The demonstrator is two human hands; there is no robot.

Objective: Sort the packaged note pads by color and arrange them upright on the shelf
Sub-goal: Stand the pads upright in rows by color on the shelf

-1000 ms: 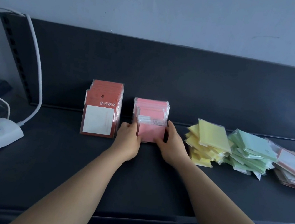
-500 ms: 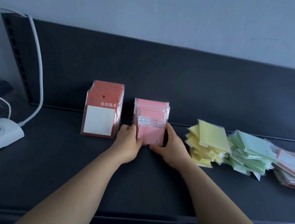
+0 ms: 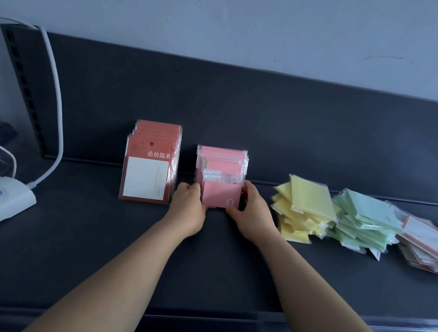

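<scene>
Little had shifted: your left hand (image 3: 189, 208) and right hand (image 3: 253, 215) still held the front pink pad (image 3: 220, 195) upright on the shelf (image 3: 83, 244), fingers (image 3: 246, 191) clamped on its side edges. You seemed to be squaring the pink row (image 3: 222, 155); next, the yellow pile (image 3: 303, 209) needed standing up.

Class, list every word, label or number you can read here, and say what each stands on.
"金榜题名": white characters on the front red pack.
Small mark low on the front pink pack: too small to read.
Faint print on the white pad in the red pack: too faint to read.
Small mark on the top green pack: too small to read.
</scene>
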